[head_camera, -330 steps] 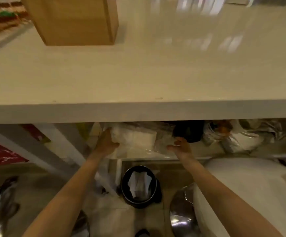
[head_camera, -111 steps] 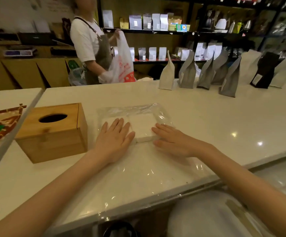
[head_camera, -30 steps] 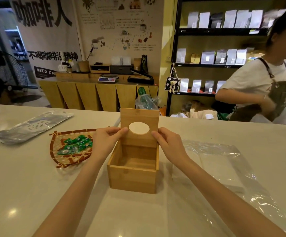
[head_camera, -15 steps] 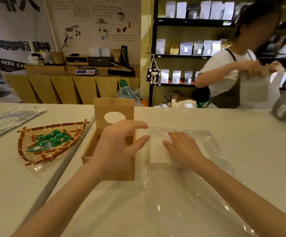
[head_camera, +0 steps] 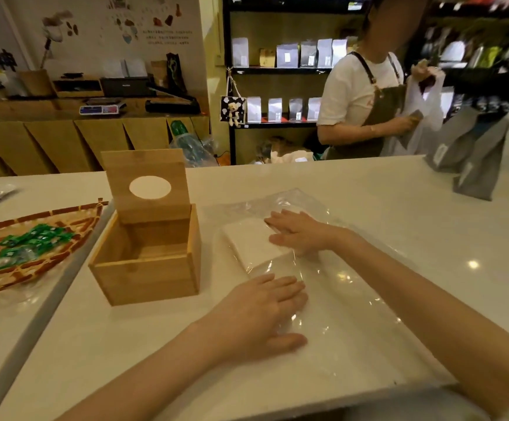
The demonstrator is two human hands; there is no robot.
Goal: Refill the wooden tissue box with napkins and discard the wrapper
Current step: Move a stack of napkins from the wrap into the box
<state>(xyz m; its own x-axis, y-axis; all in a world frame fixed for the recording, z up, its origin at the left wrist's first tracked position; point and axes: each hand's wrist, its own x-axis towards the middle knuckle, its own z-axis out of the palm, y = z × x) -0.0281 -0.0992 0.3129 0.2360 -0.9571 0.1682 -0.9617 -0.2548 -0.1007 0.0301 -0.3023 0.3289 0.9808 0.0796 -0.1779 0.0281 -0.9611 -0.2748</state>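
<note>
The wooden tissue box (head_camera: 147,265) stands open and empty on the white counter, its lid (head_camera: 148,185) with an oval hole raised upright at the back. To its right lies a stack of white napkins (head_camera: 251,244) inside a clear plastic wrapper (head_camera: 353,302). My right hand (head_camera: 300,233) rests flat on the far side of the stack, over the plastic. My left hand (head_camera: 264,311) lies flat on the near end of the wrapper, fingers spread.
A woven basket (head_camera: 19,253) with green packets sits left of the box, across a gap between counters. Grey paper bags (head_camera: 472,159) stand at the far right. A person in an apron (head_camera: 365,101) handles a white bag behind the counter.
My left hand has left the box and come down onto the near part of the wrapper. The right hand stays on the napkin stack. The view has shifted slightly.
</note>
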